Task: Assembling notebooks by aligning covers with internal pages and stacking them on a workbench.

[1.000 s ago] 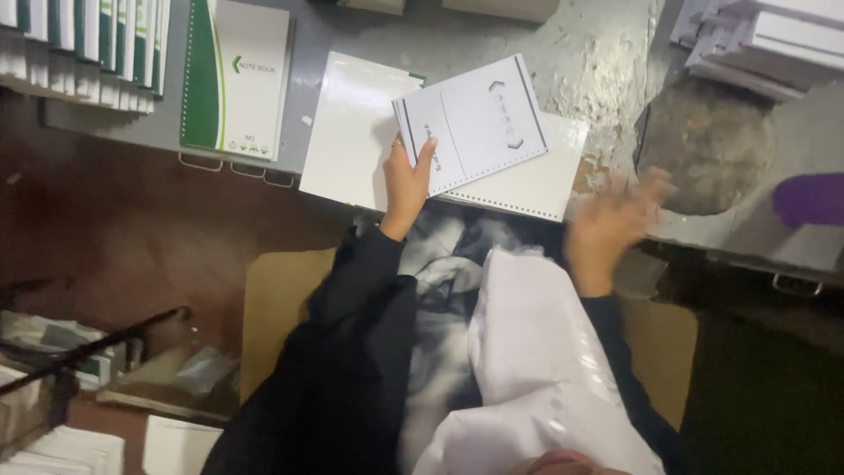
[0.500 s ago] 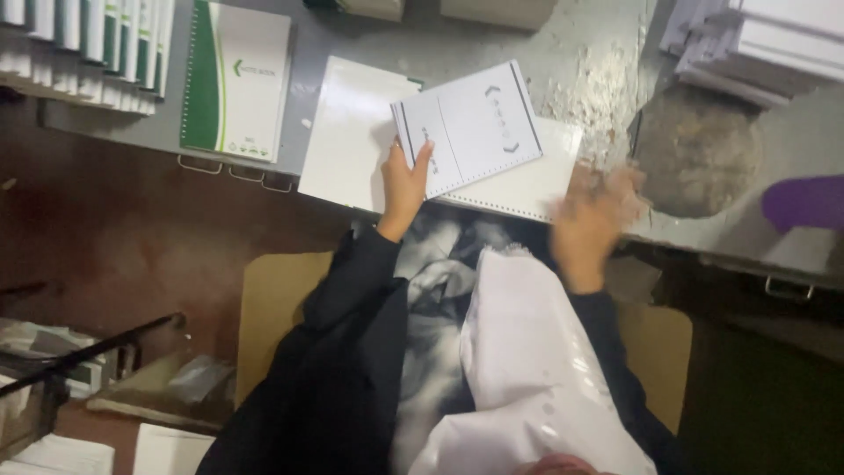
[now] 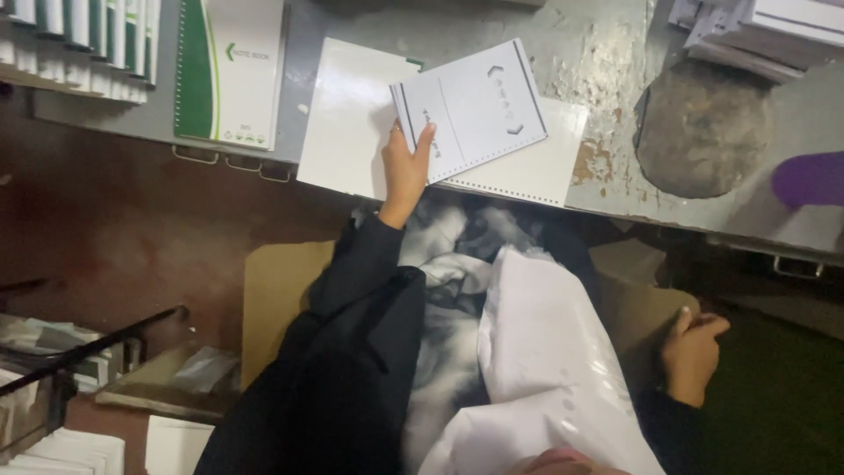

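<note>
A grey printed sheet (image 3: 470, 110) lies tilted on a stack of white pads on the worn metal table (image 3: 607, 53), its long axis running from lower left up to upper right. Beneath it are a spiral-bound white pad (image 3: 541, 158), whose row of binding holes shows along the near edge, and a plain white pad (image 3: 347, 119) to its left. The left hand (image 3: 406, 167) is on the sheet's near left corner: the fingers lie flat and close together on top of it, pointing away from the body, so the sheet spreads up and to the right from the fingertips. Whether the thumb is tucked beneath the sheet cannot be told.

The right hand (image 3: 692, 352) is well apart, low beside the lap and below the table edge, fingers curled loosely inward; it seems to hold nothing, though its palm side is hidden. The left hand is clearly the nearer one to the sheet.

Further left on the table lies a green and white notebook (image 3: 229, 70), and beyond it a row of similar books (image 3: 79, 35) cut off by the frame. To the right sit a round grey stone (image 3: 703, 127) and a blurred purple object (image 3: 809, 179). A white plastic bag (image 3: 545, 369) covers the lap.
</note>
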